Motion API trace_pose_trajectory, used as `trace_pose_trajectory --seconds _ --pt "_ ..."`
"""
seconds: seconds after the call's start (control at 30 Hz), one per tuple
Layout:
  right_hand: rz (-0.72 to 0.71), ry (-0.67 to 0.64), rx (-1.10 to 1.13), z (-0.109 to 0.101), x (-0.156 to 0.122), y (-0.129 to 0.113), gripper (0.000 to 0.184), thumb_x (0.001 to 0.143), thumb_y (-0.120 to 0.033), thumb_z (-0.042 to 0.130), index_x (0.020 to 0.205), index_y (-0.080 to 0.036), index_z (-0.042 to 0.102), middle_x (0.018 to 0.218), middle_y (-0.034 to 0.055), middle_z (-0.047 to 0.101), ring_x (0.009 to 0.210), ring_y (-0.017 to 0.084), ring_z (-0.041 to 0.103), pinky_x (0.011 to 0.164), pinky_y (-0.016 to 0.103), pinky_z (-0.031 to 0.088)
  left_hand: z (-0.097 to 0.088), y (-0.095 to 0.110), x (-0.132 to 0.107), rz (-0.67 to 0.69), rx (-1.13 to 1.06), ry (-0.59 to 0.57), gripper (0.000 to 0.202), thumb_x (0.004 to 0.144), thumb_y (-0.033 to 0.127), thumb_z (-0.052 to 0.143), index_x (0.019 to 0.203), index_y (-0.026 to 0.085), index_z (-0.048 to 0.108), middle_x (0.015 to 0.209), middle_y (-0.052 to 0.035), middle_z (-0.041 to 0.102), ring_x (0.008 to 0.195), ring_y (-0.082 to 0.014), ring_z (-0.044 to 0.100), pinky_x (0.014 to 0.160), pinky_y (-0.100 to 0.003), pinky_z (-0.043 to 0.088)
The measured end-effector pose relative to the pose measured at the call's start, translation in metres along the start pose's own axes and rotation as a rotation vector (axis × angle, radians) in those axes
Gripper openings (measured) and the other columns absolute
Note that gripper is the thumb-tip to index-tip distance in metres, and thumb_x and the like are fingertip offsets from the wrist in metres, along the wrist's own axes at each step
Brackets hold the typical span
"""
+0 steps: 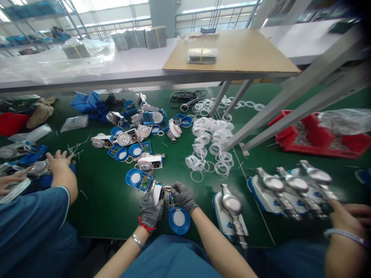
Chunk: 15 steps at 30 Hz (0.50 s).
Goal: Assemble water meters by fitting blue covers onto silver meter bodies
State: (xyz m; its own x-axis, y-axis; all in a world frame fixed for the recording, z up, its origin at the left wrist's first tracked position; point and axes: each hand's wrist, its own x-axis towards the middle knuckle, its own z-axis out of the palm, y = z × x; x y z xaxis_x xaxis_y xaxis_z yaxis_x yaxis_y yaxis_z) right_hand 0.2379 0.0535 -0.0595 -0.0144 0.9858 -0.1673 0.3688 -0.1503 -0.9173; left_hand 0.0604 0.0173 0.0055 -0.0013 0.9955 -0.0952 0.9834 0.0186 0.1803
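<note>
Both my hands wear grey knit gloves. My left hand (150, 210) is closed round a small white meter body (158, 192) just above the green table's near edge. My right hand (182, 196) pinches the wired part of the same meter, where coloured wires show. A round blue cover with a white centre (179, 220) lies right below my hands. Another blue cover with a circuit board (138, 180) lies just up and left of them.
A heap of meters and blue covers (136, 131) lies further back, and white rings (213, 144) lie to the right. A co-worker's hand (59, 162) reaches in at left. Another person's hand (344, 216) is by assembled meters (290, 189) at right. A red bin (315, 135) stands at the far right.
</note>
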Motion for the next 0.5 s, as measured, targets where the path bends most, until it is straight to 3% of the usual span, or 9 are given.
trace_pose_trajectory --seconds 0.07,0.2,0.33,0.4,0.5 --pt "0.004 0.009 -0.075 0.006 -0.002 -0.003 0.008 0.083 -0.017 0.054 0.085 -0.017 0.062 0.086 0.0052 0.066 0.081 0.017 0.06 0.078 0.026 0.046 0.011 0.003 -0.002 -0.042 0.014 -0.055 0.064 0.088 0.047 0.051 0.14 0.012 0.045 0.136 -0.0186 0.053 0.127 -0.0297 0.05 0.112 -0.046 0.038" --pt "0.001 0.012 -0.231 0.023 -0.003 -0.012 0.012 0.088 -0.02 0.052 0.089 -0.017 0.064 0.093 0.0084 0.065 0.088 0.02 0.058 0.084 0.028 0.043 0.007 -0.007 0.013 0.013 0.231 -0.261 0.068 0.094 0.053 0.033 0.15 0.014 0.032 0.145 -0.0234 0.042 0.132 -0.0314 0.046 0.108 -0.052 0.04" --pt "0.004 -0.018 -0.337 0.029 -0.003 -0.018 0.018 0.091 -0.023 0.049 0.094 -0.017 0.066 0.099 0.0099 0.066 0.093 0.02 0.058 0.088 0.029 0.042 0.011 -0.016 0.014 0.17 0.371 -0.107 0.063 0.094 0.051 0.034 0.15 0.021 0.035 0.13 -0.0242 0.056 0.115 -0.0338 0.059 0.092 -0.058 0.048" --pt "0.01 -0.039 -0.374 0.028 -0.003 -0.02 0.018 0.091 -0.024 0.05 0.096 -0.018 0.066 0.101 0.0094 0.066 0.093 0.02 0.059 0.086 0.028 0.042 0.015 -0.018 0.013 0.14 0.324 -0.057 0.063 0.093 0.051 0.038 0.149 0.021 0.037 0.128 -0.0231 0.058 0.114 -0.0328 0.06 0.093 -0.055 0.05" --pt "0.037 -0.057 -0.411 0.029 -0.003 -0.024 0.021 0.093 -0.023 0.047 0.097 -0.017 0.067 0.102 0.0096 0.066 0.094 0.019 0.06 0.086 0.027 0.043 0.013 -0.013 0.011 0.115 0.256 -0.134 0.06 0.094 0.048 0.035 0.146 0.019 0.042 0.133 -0.0221 0.055 0.119 -0.0326 0.058 0.098 -0.054 0.049"
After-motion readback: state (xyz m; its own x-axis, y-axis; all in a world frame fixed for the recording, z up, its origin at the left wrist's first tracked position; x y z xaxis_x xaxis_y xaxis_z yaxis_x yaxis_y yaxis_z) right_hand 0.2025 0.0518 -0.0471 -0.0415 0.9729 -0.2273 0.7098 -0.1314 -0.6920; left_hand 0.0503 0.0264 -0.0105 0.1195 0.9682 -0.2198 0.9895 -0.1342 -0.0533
